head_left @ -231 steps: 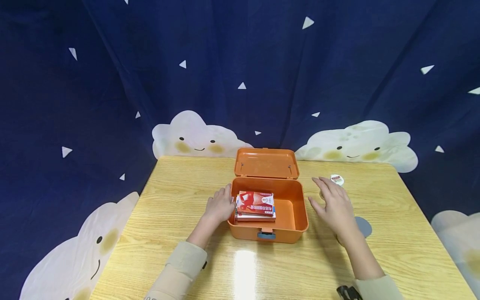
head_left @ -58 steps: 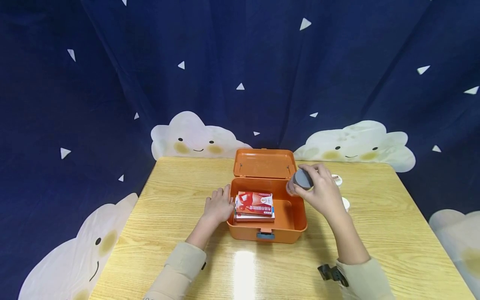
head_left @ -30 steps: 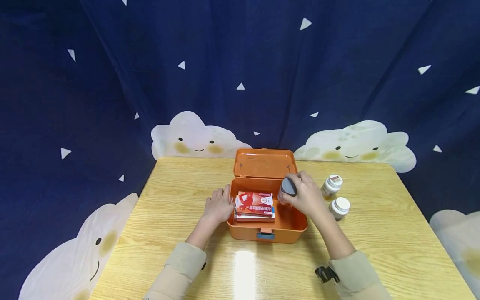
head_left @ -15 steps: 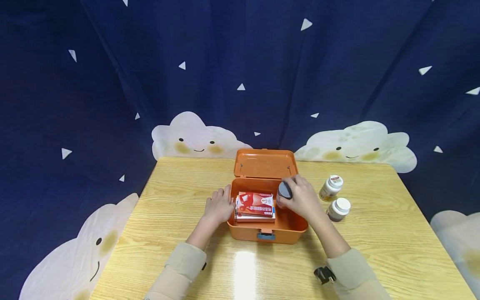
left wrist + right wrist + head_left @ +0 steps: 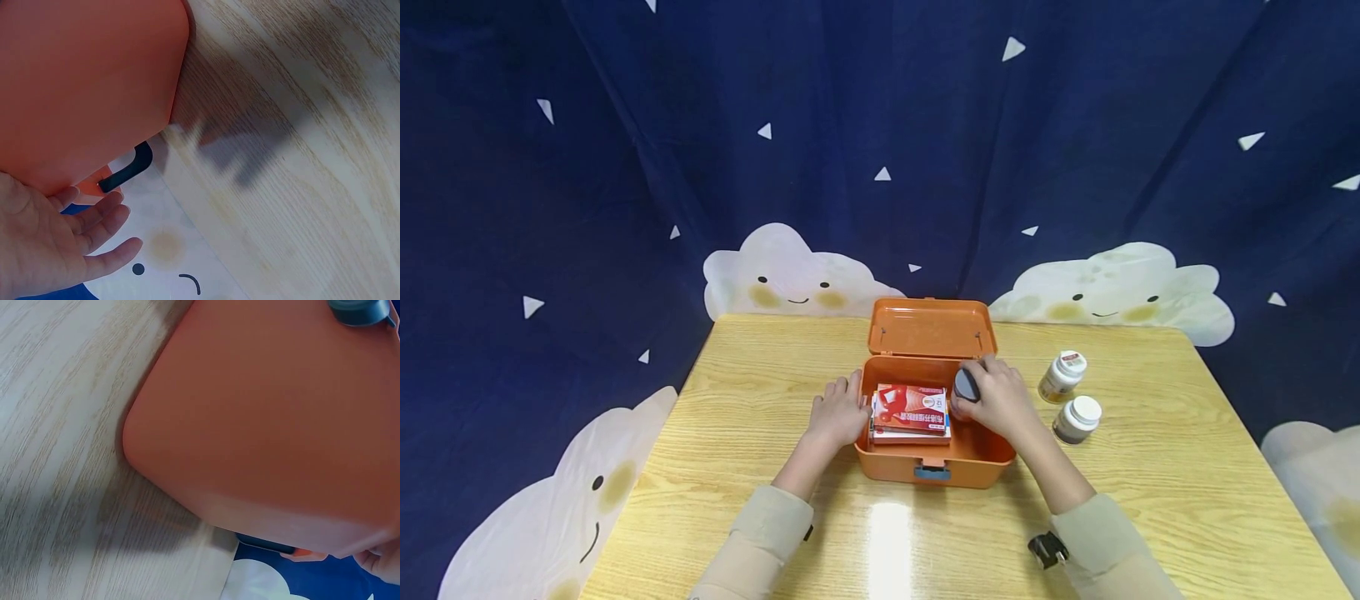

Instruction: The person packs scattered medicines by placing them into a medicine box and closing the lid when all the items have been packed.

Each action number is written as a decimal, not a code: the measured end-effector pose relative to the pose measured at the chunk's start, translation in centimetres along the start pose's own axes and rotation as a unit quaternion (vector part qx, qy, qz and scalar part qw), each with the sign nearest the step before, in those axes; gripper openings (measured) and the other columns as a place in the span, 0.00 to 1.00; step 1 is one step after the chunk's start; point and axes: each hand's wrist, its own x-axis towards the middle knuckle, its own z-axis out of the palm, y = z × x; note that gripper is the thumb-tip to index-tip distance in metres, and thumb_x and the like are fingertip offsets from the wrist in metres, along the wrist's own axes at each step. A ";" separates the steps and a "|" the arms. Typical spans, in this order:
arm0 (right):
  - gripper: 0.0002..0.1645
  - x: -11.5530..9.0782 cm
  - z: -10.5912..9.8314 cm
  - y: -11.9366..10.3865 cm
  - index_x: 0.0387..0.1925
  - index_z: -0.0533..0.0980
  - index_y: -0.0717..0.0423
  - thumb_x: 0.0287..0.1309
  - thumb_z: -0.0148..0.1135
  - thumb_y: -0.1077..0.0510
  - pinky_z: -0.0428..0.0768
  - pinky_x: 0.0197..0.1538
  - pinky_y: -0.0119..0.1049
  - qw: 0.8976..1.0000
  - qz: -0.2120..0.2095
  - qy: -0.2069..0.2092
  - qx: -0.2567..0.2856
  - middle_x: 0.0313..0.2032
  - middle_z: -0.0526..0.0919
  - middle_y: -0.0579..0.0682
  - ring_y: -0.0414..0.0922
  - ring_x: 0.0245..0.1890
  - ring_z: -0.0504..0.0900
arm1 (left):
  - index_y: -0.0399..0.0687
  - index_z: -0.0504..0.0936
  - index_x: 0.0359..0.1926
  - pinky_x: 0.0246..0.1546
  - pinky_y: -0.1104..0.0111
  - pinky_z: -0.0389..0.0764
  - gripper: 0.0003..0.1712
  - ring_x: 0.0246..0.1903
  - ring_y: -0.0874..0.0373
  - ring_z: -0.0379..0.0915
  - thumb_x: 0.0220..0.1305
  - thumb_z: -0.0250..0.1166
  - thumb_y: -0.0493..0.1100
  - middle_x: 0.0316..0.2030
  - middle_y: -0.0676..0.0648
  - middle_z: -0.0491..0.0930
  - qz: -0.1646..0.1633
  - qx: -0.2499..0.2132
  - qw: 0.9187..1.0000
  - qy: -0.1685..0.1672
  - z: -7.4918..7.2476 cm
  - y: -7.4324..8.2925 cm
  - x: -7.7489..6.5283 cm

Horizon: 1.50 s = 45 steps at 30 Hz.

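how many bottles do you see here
3: a grey-capped bottle in the right hand, inside the orange box; a farther white-capped bottle and a nearer white-capped bottle on the table, right of the box. More could be hidden in the box.

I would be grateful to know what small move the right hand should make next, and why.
Probably let go of the grey-capped bottle once it sits firmly: the right hand holds it inside the orange box, beside the red carton, and two white-capped bottles stand outside. Whether its base touches the bottom is hidden.
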 end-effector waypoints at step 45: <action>0.32 -0.1 1.7 0.0 0.50 0.73 0.63 0.43 0.68 0.51 0.67 0.49 0.52 0.996 0.004 -0.051 -0.075 0.42 0.75 0.63 0.59 0.45 0.73 | 0.44 0.54 0.67 0.50 0.48 0.64 0.34 0.56 0.44 0.60 0.63 0.51 0.50 0.54 0.39 0.65 -0.003 -0.002 1.000 -0.001 0.0 0.0 0.1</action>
